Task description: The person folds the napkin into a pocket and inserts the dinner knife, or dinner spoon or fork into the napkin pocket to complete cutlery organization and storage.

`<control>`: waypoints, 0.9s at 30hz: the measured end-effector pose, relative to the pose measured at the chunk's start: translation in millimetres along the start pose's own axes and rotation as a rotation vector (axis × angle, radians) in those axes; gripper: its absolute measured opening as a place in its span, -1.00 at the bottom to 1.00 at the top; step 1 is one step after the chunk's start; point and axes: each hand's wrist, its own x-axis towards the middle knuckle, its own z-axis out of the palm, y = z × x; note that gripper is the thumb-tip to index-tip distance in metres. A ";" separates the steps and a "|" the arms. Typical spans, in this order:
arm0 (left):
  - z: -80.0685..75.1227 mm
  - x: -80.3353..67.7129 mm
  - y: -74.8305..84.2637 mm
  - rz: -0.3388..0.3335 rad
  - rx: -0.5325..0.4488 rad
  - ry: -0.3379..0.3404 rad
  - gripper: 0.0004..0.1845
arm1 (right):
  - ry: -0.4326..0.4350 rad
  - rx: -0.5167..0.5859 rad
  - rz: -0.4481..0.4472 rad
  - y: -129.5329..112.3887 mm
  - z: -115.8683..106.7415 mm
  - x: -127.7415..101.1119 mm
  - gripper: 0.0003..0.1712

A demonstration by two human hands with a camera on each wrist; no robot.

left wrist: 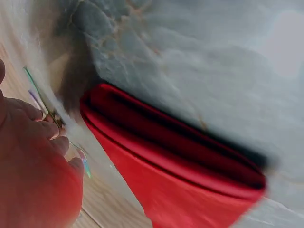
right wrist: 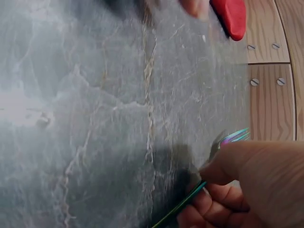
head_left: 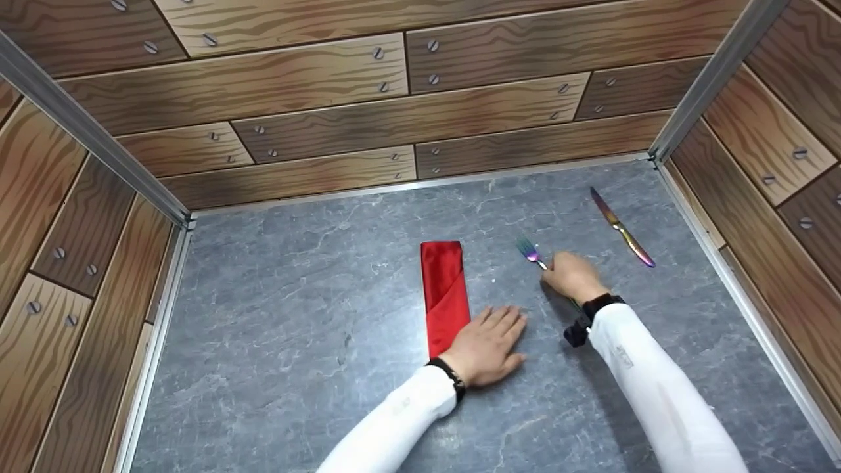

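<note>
Fingers of the right hand (head_left: 573, 276) are curled around the handle of an iridescent fork (head_left: 529, 252), grasping it just right of the frame's centre in the head view; the tines stick out past the knuckles toward the upper left, and in the right wrist view the fork (right wrist: 227, 140) shows its rainbow tines above the thumb while the thin handle runs down between the curled fingers (right wrist: 209, 199). The left hand (head_left: 487, 345) lies flat with its fingers straight and spread, released of any hold, pressing on the desk (head_left: 295, 315) at the lower end of a folded red napkin (head_left: 444, 289); its thumb side touches the napkin's bottom right corner. The napkin is a narrow upright strip at the centre of the frame, with a diagonal fold across its middle, and the fork's tines lie near its right side without touching it. In the left wrist view the napkin (left wrist: 180, 166) fills the lower middle, blurred, with the fingertips (left wrist: 61, 142) at the left edge. An iridescent knife (head_left: 623, 227) lies at a slant in the upper right, well apart from both hands. The desk is grey, marble-patterned stone, enclosed on three sides by walls (head_left: 394, 112) printed with wooden planks and screw heads, joined by metal corner strips. Both arms wear white sleeves with dark wrist straps; faint grey writing on the right sleeve (head_left: 624, 358) is too small to read.
</note>
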 end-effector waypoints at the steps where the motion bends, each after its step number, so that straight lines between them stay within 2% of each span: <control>1: 0.6 -3.9 -3.3 -0.001 -0.007 0.005 -0.24 | -0.002 0.020 -0.005 0.5 0.4 0.3 -0.79; 5: 4.9 -27.7 -18.8 -0.003 -0.026 0.035 -0.24 | -0.008 0.121 -0.031 1.7 2.2 1.4 -0.77; 8: 9.2 -51.1 -30.6 0.010 -0.026 0.066 -0.23 | 0.013 0.249 -0.052 0.1 2.5 4.1 -0.70; 13: 18.0 -90.2 -46.3 0.026 -0.038 0.111 -0.22 | 0.089 0.537 -0.079 -17.4 -1.1 11.6 -0.64; 16: 24.7 -108.8 -51.7 0.028 -0.037 0.113 -0.20 | 0.085 0.717 -0.080 -39.4 -4.1 16.0 -0.60; 19: 31.4 -116.6 -53.3 0.037 -0.016 0.119 -0.19 | 0.072 0.880 -0.093 -66.2 -3.8 21.1 -0.55; 22: 35.8 -116.3 -51.9 0.038 0.002 0.118 -0.18 | 0.055 1.009 -0.106 -95.9 1.7 26.0 -0.53; 27: 40.3 -113.7 -47.1 0.033 0.037 0.113 -0.14 | 0.034 1.124 -0.136 -140.8 17.2 33.3 -0.59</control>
